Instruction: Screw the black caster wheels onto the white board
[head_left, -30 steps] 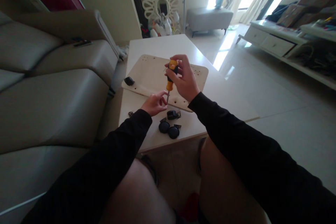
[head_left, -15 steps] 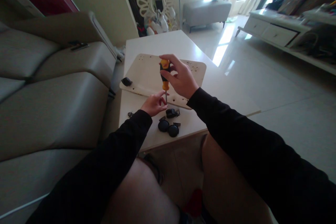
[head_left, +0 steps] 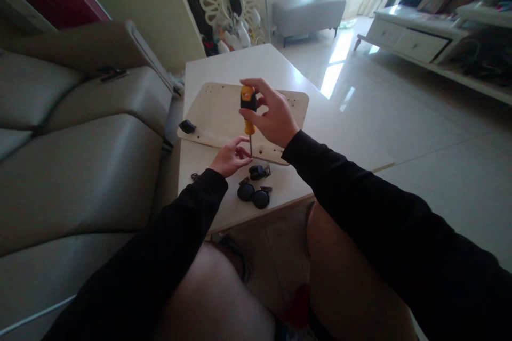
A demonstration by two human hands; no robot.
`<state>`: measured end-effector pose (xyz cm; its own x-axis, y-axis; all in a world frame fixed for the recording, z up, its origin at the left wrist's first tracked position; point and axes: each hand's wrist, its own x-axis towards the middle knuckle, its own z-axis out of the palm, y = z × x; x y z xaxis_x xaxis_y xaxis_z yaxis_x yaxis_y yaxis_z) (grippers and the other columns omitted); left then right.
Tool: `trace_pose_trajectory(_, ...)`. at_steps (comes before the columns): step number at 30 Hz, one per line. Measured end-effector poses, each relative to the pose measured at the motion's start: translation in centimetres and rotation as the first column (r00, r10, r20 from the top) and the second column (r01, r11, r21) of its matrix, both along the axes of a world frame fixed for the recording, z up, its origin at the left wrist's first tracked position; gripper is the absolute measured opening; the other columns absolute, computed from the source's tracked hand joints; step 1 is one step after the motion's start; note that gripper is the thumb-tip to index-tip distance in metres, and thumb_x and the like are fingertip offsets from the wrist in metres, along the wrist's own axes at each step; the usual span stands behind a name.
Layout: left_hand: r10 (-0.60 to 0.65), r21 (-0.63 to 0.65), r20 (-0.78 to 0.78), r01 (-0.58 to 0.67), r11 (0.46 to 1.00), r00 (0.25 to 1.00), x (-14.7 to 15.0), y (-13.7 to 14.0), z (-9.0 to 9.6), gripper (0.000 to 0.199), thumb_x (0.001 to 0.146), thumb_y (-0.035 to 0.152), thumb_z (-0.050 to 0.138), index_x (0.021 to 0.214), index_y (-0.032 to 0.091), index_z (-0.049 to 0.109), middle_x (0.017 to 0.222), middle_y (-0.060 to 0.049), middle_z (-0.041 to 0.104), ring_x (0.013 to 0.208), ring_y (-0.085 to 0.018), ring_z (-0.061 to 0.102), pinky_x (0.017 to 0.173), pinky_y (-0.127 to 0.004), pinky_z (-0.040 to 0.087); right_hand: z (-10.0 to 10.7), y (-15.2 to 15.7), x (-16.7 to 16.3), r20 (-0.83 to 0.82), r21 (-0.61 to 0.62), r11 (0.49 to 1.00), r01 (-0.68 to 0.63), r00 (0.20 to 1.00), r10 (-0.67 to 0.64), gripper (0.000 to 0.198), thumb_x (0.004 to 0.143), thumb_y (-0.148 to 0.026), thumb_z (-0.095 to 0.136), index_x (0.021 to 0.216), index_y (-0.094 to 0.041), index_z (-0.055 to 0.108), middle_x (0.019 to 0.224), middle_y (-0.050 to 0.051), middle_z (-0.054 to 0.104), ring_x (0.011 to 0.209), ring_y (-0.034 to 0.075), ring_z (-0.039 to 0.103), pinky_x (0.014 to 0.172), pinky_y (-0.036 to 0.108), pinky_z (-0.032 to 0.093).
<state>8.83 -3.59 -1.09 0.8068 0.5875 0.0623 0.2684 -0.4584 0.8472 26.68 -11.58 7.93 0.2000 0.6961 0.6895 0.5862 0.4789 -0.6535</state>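
A screwdriver (head_left: 249, 127) with a yellow and black handle stands nearly upright, tip down, in my right hand (head_left: 276, 114); the fingers are closed around the handle. At the tip of its shaft is my left hand (head_left: 229, 158), thumb and fingers drawn together. Whatever they pinch there is too small to make out. Behind both hands lies a pale board (head_left: 224, 112) with small holes along its edges. One black caster (head_left: 187, 127) sits at its left corner. Nearer me, a black caster (head_left: 256, 172) with a metal plate rests by two more casters (head_left: 261, 199).
The white table (head_left: 236, 61) bears all of this, with a small pile of dark hardware (head_left: 194, 176) by my left sleeve. A grey sofa (head_left: 100, 170) runs along the left. Farther back are a grey bench (head_left: 308, 13) and a white cabinet (head_left: 416, 42).
The whole view has shifted slightly, so things appear a little farther left. Both hands keep the same hold, with the screwdriver's tip still at my left fingertips.
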Motion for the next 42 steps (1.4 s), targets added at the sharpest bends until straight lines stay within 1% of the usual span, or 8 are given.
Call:
trace_pose_trajectory(3, -0.013, -0.063, -0.019, 0.012, 0.998, 1.000, -0.3, 0.7, -0.2, 0.058, 0.070, 0.024, 0.087, 0.122, 0.016, 0.063, 0.096, -0.007, 0.079, 0.067, -0.013, 0.066, 0.067, -0.028, 0.056, -0.1, 0.1, 0.5, -0.046, 0.016, 0.998, 0.060, 0.997, -0.059, 0.050, 0.084, -0.020, 0.069, 0.133, -0.026, 0.060, 0.125, 0.005, 0.071, 0.094, 0.016, 0.067, 0.087, 0.033, 0.062)
trace_pose_trajectory(7, -0.062, -0.108, -0.077, 0.053, 0.993, 0.995, -0.7, 0.9, -0.1, 0.042, 0.076, 0.033, 0.084, 0.110, 0.015, 0.069, 0.097, -0.010, 0.079, 0.072, -0.015, 0.069, 0.069, -0.031, 0.058, 0.2, 0.1, 1.1, -0.078, 0.055, 0.987, 0.150, 0.986, -0.145, 0.047, 0.085, -0.024, 0.069, 0.131, -0.028, 0.060, 0.122, 0.004, 0.068, 0.090, 0.015, 0.065, 0.085, 0.034, 0.062)
trace_pose_trajectory(10, -0.137, -0.097, -0.147, 0.124, 0.988, 0.980, -0.7, 0.1, 0.0, 0.049, 0.070, 0.041, 0.090, 0.107, 0.015, 0.072, 0.101, -0.011, 0.078, 0.076, -0.018, 0.069, 0.068, -0.032, 0.058, 0.5, -0.1, 1.6, -0.105, 0.101, 0.973, 0.210, 0.974, -0.199, 0.044, 0.088, -0.029, 0.070, 0.131, -0.029, 0.058, 0.119, 0.005, 0.065, 0.098, 0.017, 0.066, 0.086, 0.035, 0.062)
trace_pose_trajectory(14, -0.205, -0.021, -0.201, 0.205, 0.979, 0.958, -0.1, -0.9, -0.4, 0.056, 0.057, 0.032, 0.096, 0.106, 0.016, 0.073, 0.099, -0.009, 0.076, 0.079, -0.019, 0.066, 0.068, -0.031, 0.057, 0.6, -0.2, 2.4, -0.131, 0.129, 0.959, 0.252, 0.963, -0.235, 0.045, 0.091, -0.038, 0.070, 0.132, -0.030, 0.056, 0.116, 0.006, 0.062, 0.104, 0.020, 0.065, 0.084, 0.034, 0.062)
trace_pose_trajectory(22, -0.256, 0.038, -0.227, 0.271, 0.962, 0.940, 0.4, -1.2, -0.7, 0.029, 0.062, 0.013, 0.080, 0.090, 0.017, 0.073, 0.078, -0.001, 0.070, 0.071, -0.016, 0.063, 0.065, -0.028, 0.053, 0.1, -0.3, 3.4, -0.114, 0.168, 0.940, 0.297, 0.953, -0.280, 0.044, 0.090, -0.043, 0.073, 0.129, -0.030, 0.058, 0.113, 0.003, 0.065, 0.088, 0.016, 0.066, 0.077, 0.031, 0.061)
trace_pose_trajectory(29, -0.178, 0.230, -0.148, 0.209, 0.950, 0.973, -0.2, -0.5, 1.3, 0.033, 0.064, 0.013, 0.080, 0.096, 0.017, 0.074, 0.090, -0.004, 0.074, 0.083, -0.019, 0.066, 0.078, -0.034, 0.054, 1.1, -1.3, 4.0, -0.136, 0.218, 0.904, 0.369, 0.928, -0.346, 0.039, 0.091, -0.036, 0.070, 0.127, -0.028, 0.057, 0.114, 0.003, 0.062, 0.090, 0.015, 0.066, 0.070, 0.028, 0.057)
trace_pose_trajectory(37, -0.128, 0.233, 0.025, 0.119, 0.965, 0.991, 2.1, -0.9, 3.0, 0.059, 0.066, 0.010, 0.082, 0.122, 0.017, 0.064, 0.105, -0.007, 0.077, 0.096, -0.021, 0.072, 0.081, -0.033, 0.057, 1.2, -1.6, 5.9, -0.182, 0.285, 0.861, 0.422, 0.905, -0.384, 0.037, 0.090, -0.032, 0.069, 0.125, -0.027, 0.057, 0.113, 0.003, 0.063, 0.097, 0.015, 0.065, 0.082, 0.031, 0.060)
trace_pose_trajectory(42, -0.191, 0.256, 0.101, 0.160, 0.953, 0.976, 4.5, -0.6, 2.9, 0.039, 0.073, 0.014, 0.081, 0.109, 0.016, 0.067, 0.108, -0.008, 0.077, 0.101, -0.020, 0.073, 0.088, -0.035, 0.058, 0.3, -2.0, 8.4, -0.116, 0.290, 0.824, 0.486, 0.873, -0.474, 0.042, 0.095, -0.038, 0.063, 0.134, -0.028, 0.053, 0.121, 0.006, 0.061, 0.105, 0.018, 0.065, 0.088, 0.036, 0.060)
